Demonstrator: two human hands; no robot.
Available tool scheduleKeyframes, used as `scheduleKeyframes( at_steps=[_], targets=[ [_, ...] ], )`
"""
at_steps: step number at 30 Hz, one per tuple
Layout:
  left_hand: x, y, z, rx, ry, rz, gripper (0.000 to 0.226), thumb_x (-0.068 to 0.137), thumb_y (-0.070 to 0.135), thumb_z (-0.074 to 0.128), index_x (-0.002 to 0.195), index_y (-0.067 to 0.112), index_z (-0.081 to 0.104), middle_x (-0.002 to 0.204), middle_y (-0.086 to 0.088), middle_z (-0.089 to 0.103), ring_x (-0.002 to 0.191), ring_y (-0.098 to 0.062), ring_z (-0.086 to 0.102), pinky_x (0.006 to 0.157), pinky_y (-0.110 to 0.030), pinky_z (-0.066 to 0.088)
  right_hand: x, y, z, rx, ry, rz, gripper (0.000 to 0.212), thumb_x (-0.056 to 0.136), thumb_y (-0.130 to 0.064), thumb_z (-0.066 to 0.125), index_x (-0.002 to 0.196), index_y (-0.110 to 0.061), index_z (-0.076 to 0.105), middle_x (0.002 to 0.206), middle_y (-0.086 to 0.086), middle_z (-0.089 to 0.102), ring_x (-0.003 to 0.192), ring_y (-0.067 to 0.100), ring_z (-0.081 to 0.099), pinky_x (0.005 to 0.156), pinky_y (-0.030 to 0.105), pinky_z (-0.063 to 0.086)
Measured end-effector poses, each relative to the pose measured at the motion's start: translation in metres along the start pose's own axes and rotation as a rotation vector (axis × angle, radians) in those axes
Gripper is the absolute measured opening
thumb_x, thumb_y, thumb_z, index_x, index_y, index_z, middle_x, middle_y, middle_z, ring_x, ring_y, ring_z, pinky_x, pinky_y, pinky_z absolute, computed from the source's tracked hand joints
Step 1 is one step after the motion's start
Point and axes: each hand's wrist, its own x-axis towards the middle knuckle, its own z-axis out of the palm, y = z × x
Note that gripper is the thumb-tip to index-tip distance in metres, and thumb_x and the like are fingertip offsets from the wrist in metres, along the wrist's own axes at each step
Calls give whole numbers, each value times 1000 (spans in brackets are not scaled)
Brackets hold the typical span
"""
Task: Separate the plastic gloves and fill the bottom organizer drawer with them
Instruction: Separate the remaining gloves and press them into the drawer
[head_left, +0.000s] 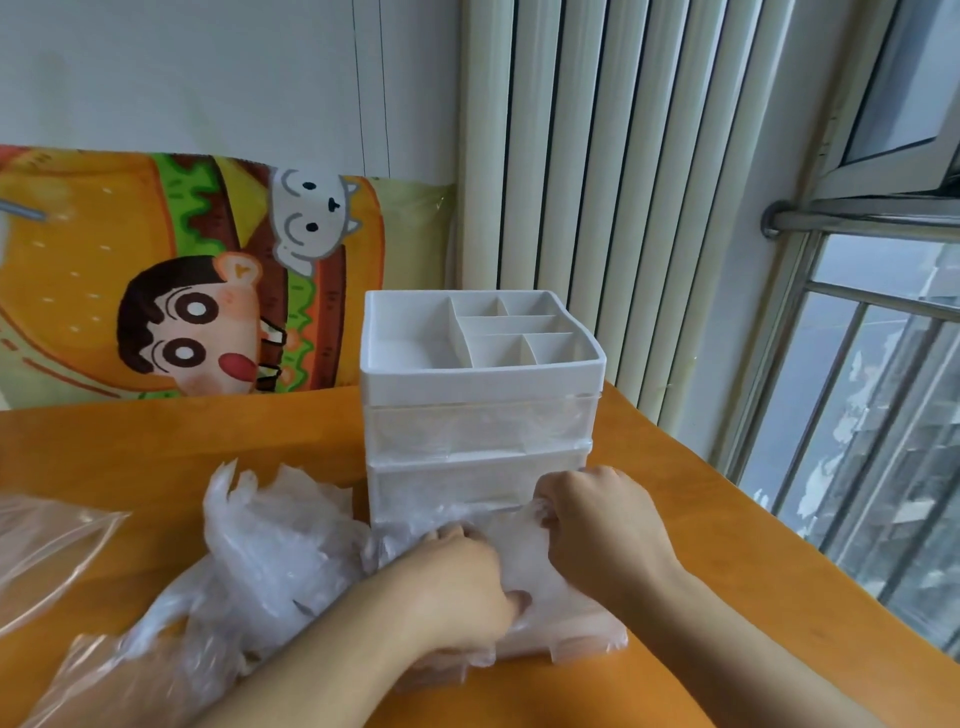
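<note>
Because the bottom drawer (571, 642) is pulled out toward the tabletop's near edge, both your hands work right over it. Your left hand (457, 587) presses crumpled plastic gloves (511, 545) down inside, while your right hand (597, 514) curls around film at the drawer's back. The loose glove pile (270, 551) waits just left of the organizer (483, 395).

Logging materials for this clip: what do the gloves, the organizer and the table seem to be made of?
Gloves: thin clear plastic film, judging by the crinkles and see-through look. Organizer: rigid white plastic, matte, with translucent drawer fronts. Table: probably wood or wood-look laminate, smooth orange-brown with faint grain.
</note>
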Motion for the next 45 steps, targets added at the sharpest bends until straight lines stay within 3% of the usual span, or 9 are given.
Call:
scheduleKeyframes(
  at_steps=[4, 8, 11, 15, 20, 26, 34, 43, 45],
  targets=[
    [6, 3, 4, -14, -25, 21, 77, 85, 60, 40, 149, 17, 43, 144, -15, 50, 128, -35, 50, 107, -46, 45, -2, -4, -8, -53, -30, 65, 23, 88, -4, 67, 73, -19, 56, 70, -5, 58, 65, 16, 55, 52, 28, 44],
    [1, 11, 3, -35, -3, -1, 73, 89, 45, 33, 147, 1, 38, 144, -24, 49, 126, -39, 52, 104, -45, 46, -22, -33, -25, 59, 195, -119, 18, 75, -11, 55, 72, -20, 40, 75, -1, 50, 69, 20, 44, 56, 24, 29],
    [-1, 10, 6, -116, 37, 6, 56, 102, 25, 40, 153, 3, 30, 152, -20, 37, 138, -35, 41, 117, -45, 35, -27, -48, -21, 237, -135, 3, 13, 80, -6, 45, 78, -15, 54, 78, -1, 57, 67, 17, 51, 48, 27, 34],
    [-3, 2, 10, -275, 78, -14, 63, 92, 33, 50, 147, 7, 32, 144, -14, 47, 130, -30, 48, 100, -36, 46, -16, -32, -12, 352, -377, 133, 25, 93, -15, 52, 88, -6, 75, 92, 9, 75, 87, 27, 69, 80, 42, 61],
    [-12, -1, 5, -369, 99, -8, 70, 88, 24, 53, 155, 15, 34, 153, -9, 45, 133, -27, 50, 104, -37, 49, -12, -30, -8, 189, -561, 145, 44, 99, -20, 58, 142, -13, 53, 149, 8, 46, 136, 25, 45, 109, 32, 45],
    [-23, 13, 0, 0, 148, -84, 67, 94, 19, 53, 157, 15, 31, 156, -4, 36, 144, -27, 32, 120, -38, 28, -3, -29, -7, 156, -706, 81, 81, 98, -32, 59, 167, -25, 16, 169, 5, 23, 154, 33, 22, 122, 44, 33],
    [-18, 13, -12, 57, 31, -112, 39, 98, 27, 59, 132, 8, 59, 132, -11, 63, 119, -27, 63, 97, -33, 51, 3, -31, -7, 57, -804, 75, 94, 96, -31, 56, 162, -57, -6, 173, -1, 10, 156, 37, 12, 123, 54, 32],
    [-3, 5, -6, 64, -25, -14, 22, 100, 11, 51, 113, 7, 68, 90, -10, 58, 90, -24, 57, 80, -34, 48, 4, -42, -1, -15, -814, 64, 88, 100, -24, 48, 156, -68, -4, 173, 6, -8, 151, 39, 12, 120, 55, 35],
    [-10, 2, -5, 26, 57, -42, 27, 99, 18, 54, 121, 6, 64, 108, -12, 66, 105, -29, 65, 86, -34, 51, 3, -41, 0, -3, -815, 70, 86, 100, -25, 46, 155, -69, -2, 174, 4, -11, 155, 39, 6, 122, 56, 31]
  ],
)
